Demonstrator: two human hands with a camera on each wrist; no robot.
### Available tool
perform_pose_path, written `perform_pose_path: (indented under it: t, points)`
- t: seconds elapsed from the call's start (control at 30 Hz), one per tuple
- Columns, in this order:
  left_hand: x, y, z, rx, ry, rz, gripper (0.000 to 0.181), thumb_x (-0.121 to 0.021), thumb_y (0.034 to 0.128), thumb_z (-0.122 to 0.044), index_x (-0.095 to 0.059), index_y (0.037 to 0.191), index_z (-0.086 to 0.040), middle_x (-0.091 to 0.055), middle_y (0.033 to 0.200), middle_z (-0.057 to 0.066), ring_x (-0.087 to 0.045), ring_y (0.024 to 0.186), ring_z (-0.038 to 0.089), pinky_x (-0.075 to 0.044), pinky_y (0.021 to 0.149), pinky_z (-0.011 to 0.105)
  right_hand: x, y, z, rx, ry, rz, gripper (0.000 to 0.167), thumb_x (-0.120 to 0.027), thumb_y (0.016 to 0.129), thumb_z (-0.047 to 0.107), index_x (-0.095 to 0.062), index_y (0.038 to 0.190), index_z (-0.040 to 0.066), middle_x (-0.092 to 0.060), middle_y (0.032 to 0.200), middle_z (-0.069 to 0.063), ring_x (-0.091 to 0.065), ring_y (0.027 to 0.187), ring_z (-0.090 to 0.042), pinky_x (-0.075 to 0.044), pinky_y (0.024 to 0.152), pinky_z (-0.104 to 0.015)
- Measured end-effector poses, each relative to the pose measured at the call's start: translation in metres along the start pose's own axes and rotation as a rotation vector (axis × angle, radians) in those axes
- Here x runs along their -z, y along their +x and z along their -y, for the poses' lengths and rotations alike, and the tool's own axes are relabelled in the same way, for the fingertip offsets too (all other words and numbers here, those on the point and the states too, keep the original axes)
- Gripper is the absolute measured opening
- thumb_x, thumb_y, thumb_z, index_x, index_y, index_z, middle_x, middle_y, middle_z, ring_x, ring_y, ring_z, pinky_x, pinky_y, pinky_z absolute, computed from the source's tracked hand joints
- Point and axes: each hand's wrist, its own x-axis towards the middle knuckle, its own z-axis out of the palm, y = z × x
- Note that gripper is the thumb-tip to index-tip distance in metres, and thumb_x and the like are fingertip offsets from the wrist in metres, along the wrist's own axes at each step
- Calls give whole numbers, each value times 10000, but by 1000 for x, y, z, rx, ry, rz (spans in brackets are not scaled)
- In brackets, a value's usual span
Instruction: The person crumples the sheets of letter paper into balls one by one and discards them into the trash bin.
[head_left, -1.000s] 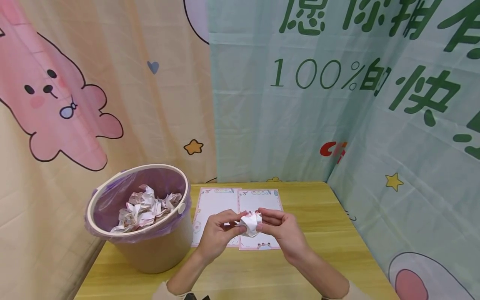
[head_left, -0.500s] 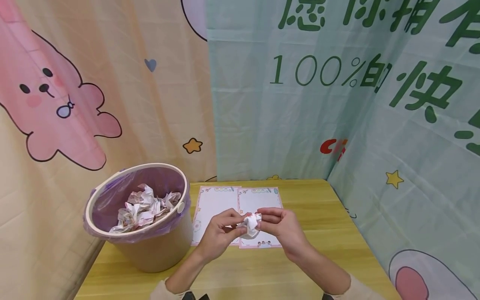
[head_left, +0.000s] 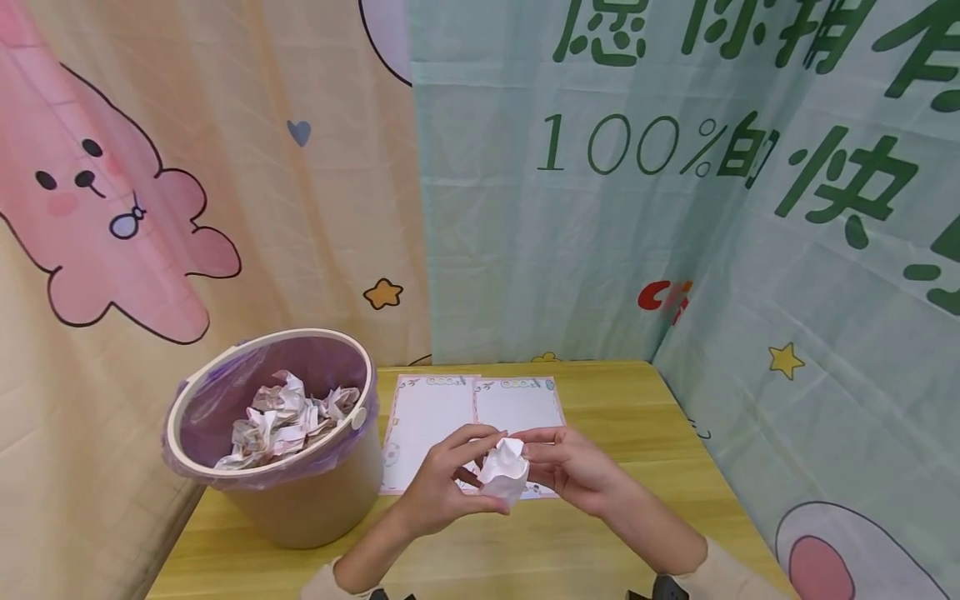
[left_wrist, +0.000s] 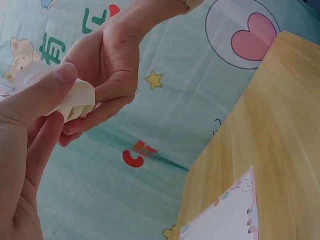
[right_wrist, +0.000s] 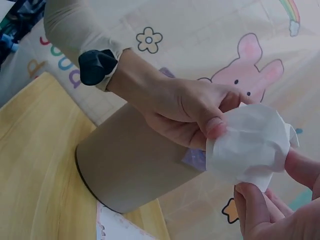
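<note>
A crumpled ball of white paper (head_left: 505, 472) is held between both hands above the table, its smooth face showing large in the right wrist view (right_wrist: 250, 145). My left hand (head_left: 442, 483) grips it from the left, thumb below and fingers above in the head view. From the right, my right hand (head_left: 577, 468) pinches its edge with thumb and curled fingers; part of that grip is hidden behind the paper. Beneath the hands lie two printed sheets with pink borders (head_left: 429, 408) (head_left: 517, 400), side by side and partly covered by the hands.
At the left of the wooden table (head_left: 622, 533) stands a beige bin (head_left: 307, 500) with a purple liner (head_left: 217, 417). Several crumpled papers (head_left: 288, 417) lie inside it. Printed curtains (head_left: 525, 250) enclose the table at the back and sides.
The paper ball has been turned, so a broader white face shows. My left thumb has shifted lower and the left fingers spread wider round it. The bin and sheets stay put.
</note>
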Motion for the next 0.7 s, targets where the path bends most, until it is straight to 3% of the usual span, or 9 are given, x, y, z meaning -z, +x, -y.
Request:
perform_pose_path:
  t: [0.17, 0.4, 0.57, 0.7]
  points:
    - [-2, 1, 1, -47, -33, -24, 711, -949, 568, 123, -673, 1223, 111, -629, 1121, 173, -618, 784, 167, -591, 566, 227, -2, 1, 1, -67, 51, -6, 185, -575, 1008, -45, -731, 1104, -21, -732, 1092, -140, -724, 993, -209, -578, 895, -313]
    - [0, 1, 1, -18, -15, -71, 897, -961, 608, 67, -591, 1422, -4, -598, 1118, 145, -540, 789, 97, -589, 555, 228, -7, 5, 2, -72, 54, -33, 190, -561, 1036, -5, -743, 1088, 0, -713, 1096, -120, -713, 1002, -206, -570, 913, -326]
    - [2, 5, 1, -33, -38, -102, 725, -946, 624, 81, -669, 1292, 50, -622, 1045, 130, -541, 697, 197, -596, 553, 252, -9, 4, 3, -71, 54, -76, 199, -555, 1051, 27, -730, 1117, -41, -712, 1125, -163, -709, 1039, -241, -558, 937, -354]
    - [4, 7, 2, 11, -89, -189, 599, -925, 629, 132, -693, 1175, 46, -625, 949, 115, -621, 680, 173, -595, 526, 279, -12, 3, 4, 9, 26, -80, 295, -608, 1021, 22, -623, 1274, -130, -689, 1211, -199, -694, 1092, -242, -539, 968, -341]
